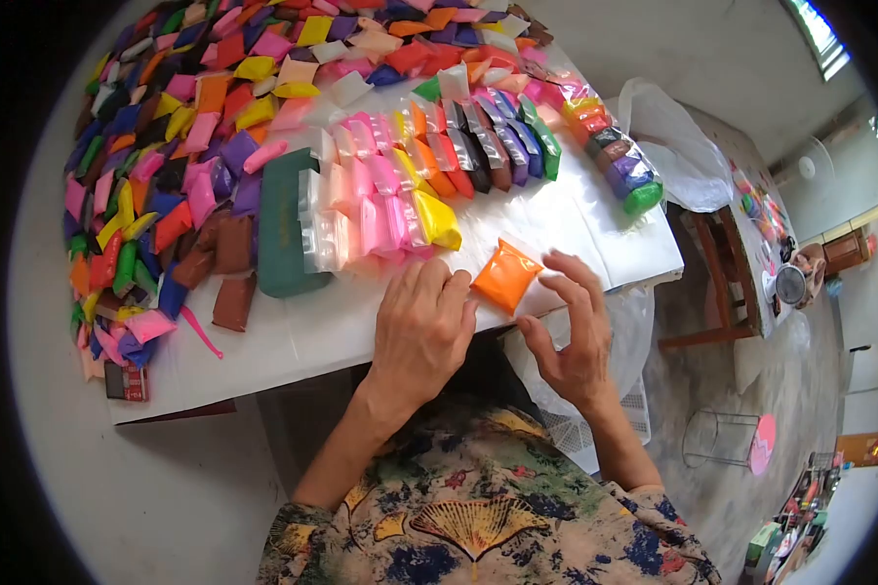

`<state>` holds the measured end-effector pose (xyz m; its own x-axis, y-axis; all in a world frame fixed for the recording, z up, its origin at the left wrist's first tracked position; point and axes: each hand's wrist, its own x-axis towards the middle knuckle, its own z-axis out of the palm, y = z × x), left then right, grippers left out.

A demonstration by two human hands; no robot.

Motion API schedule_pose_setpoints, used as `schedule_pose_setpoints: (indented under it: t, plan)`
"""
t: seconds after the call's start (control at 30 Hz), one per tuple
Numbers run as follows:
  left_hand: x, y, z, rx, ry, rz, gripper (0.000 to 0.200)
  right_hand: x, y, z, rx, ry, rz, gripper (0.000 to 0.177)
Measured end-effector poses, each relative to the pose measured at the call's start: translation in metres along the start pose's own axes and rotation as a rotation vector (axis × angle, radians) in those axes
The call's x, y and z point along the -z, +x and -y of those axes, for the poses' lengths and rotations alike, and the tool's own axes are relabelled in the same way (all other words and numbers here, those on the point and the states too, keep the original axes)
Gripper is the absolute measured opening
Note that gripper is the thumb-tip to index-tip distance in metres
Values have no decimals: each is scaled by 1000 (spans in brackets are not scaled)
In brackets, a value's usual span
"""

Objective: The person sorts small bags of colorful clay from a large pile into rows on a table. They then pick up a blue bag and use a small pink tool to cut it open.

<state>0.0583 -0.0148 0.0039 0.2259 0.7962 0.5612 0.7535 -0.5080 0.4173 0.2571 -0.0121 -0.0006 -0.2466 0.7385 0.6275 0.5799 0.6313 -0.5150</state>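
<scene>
A shiny orange packet (506, 277) in clear plastic is at the table's front edge, between my two hands. My left hand (421, 327) is curled, and its thumb and index finger close on the packet's left corner; the exact contact is partly hidden. To the packet's right, my right hand (577, 336) has its fingers spread and bent, with nothing between them. Just beyond the hands, overlapping rows of coloured packets (439, 220) run from pink through yellow, orange, red, black and purple to green. A dark green box (288, 234) stands left of these rows.
A big heap of mixed coloured packets (195, 127) covers the table's far and left parts. Bundled packets in clear wrap (617, 161) lie at the right edge. Beyond are a plastic bag (688, 156), a wooden side table (722, 263) and a pink-topped stool (762, 444).
</scene>
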Motion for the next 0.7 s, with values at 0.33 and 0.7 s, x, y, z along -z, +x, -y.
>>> schedule_pose_setpoints:
  t: [0.33, 0.7]
  plan:
    - [-10, 4, 3, -102, -19, -9, 13, -13, -1, -1, 150, -294, -11, 20]
    - [-15, -1, -6, -189, 10, -107, 14, -8, -5, 8, 30, -51, -79, 26]
